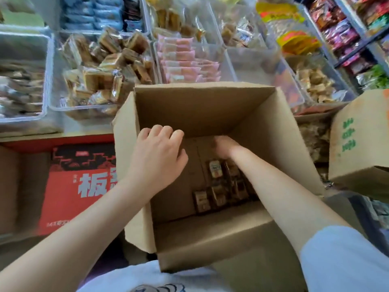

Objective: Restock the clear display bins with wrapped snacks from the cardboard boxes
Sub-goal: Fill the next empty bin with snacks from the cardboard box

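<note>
Left hand [160, 150] grips the left wall of the open cardboard box [200, 108]; right hand [225, 148] reaches deep inside.
Can't tell if the right hand holds anything. Small brown wrapped snacks [223, 186] lie on the box floor, at 5 o'clock. Clear bins [50, 102] sit at 11 o'clock.
</note>
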The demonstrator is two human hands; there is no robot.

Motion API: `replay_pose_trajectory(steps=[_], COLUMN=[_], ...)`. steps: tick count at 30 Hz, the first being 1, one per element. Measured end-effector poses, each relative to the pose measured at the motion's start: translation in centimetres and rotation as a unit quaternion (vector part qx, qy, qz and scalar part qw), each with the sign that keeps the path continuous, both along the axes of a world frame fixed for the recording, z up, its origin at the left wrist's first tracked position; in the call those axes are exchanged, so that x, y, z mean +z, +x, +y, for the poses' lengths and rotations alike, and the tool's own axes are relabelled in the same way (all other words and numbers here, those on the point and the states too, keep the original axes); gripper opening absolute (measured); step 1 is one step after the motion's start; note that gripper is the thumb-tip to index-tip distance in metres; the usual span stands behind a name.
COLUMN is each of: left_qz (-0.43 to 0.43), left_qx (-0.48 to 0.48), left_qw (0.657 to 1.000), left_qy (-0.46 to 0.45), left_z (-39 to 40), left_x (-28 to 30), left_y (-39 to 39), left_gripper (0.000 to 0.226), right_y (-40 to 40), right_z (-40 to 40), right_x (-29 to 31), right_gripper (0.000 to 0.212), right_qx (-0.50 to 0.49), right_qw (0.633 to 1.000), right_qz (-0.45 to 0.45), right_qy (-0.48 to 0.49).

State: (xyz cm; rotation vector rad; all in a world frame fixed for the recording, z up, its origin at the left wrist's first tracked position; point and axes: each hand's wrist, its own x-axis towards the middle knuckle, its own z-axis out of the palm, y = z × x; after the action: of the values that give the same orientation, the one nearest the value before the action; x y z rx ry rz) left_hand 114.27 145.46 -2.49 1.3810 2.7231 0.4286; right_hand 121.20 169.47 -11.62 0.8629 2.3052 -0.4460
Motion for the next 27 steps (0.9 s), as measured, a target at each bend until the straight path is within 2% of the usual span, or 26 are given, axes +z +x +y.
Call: replay_pose_trajectory(steps=[4, 6, 8, 10, 13, 15, 17, 19, 21, 22, 24, 25, 27], left_qz=[0.005, 0.007, 0.006, 0.008, 0.011, 0.012, 0.007, -0.007, -0.028, -0.045, -0.107, -0.157, -0.273], left_qx=[0.021, 0.029, 0.031, 0.031, 0.036, 0.034, 0.029, 0.03, 0.027, 0.025, 0.037, 0.059, 0.12], left_qw=[1.0, 1.0, 0.999, 0.999, 0.999, 0.999, 0.999, 0.998, 0.997, 0.995, 0.981, 0.964, 0.905], left_qy=[-0.004, 0.0, 0.01, 0.018, 0.026, 0.03, 0.034, 0.046, 0.065, 0.083, 0.155, 0.207, 0.304], left_z=[-0.1, 0.1, 0.3, 0.5, 0.6, 0.6, 0.5, 0.3, 0.0, -0.2, -0.7, -1.0, -1.8], left_x=[-0.3, -0.5, -0.7, -0.9, -1.0, -1.2, -1.2, -1.0, -0.8, -0.6, -0.1, 0.3, 1.3], left_y=[0.1, 0.0, 0.0, 0.0, -0.1, -0.1, -0.1, -0.1, -0.2, -0.2, -0.3, -0.4, -1.2], left_gripper=[0.034, 0.033, 0.031, 0.029, 0.028, 0.029, 0.027, 0.022, 0.021, 0.021, 0.026, 0.031, 0.043], right_y=[-0.3, 0.5, 1.1, 1.2, 0.3, -0.1, -0.2, -0.9, -1.8, -2.1, -2.4, -2.4, -2.5], right_z=[1.3, 3.2, 4.7, 4.1, 2.4, 2.2, 2.4, 2.3, 1.7, 1.1, 0.0, -0.6, -2.1], right_x=[-5.8, -11.4, -16.4, -16.4, -12.4, -11.5, -10.1, -7.1, -2.9, -0.5, 3.8, 6.0, 9.6], right_gripper=[0.044, 0.046, 0.044, 0.039, 0.042, 0.044, 0.048, 0.051, 0.031, 0.021, 0.025, 0.035, 0.045], right_qx=[0.009, 0.026, 0.018, 0.032, 0.062, 0.112, 0.112, 0.058, -0.013, -0.061, -0.167, -0.205, -0.221], right_qw=[0.994, 0.982, 0.977, 0.977, 0.964, 0.964, 0.969, 0.983, 0.982, 0.967, 0.896, 0.848, 0.782], right_qz=[-0.102, -0.178, -0.207, -0.208, -0.253, -0.239, -0.214, -0.141, -0.013, 0.038, 0.115, 0.157, 0.228], right_qy=[-0.036, -0.05, -0.058, -0.046, -0.059, -0.028, -0.046, -0.099, -0.19, -0.244, -0.395, -0.462, -0.536])
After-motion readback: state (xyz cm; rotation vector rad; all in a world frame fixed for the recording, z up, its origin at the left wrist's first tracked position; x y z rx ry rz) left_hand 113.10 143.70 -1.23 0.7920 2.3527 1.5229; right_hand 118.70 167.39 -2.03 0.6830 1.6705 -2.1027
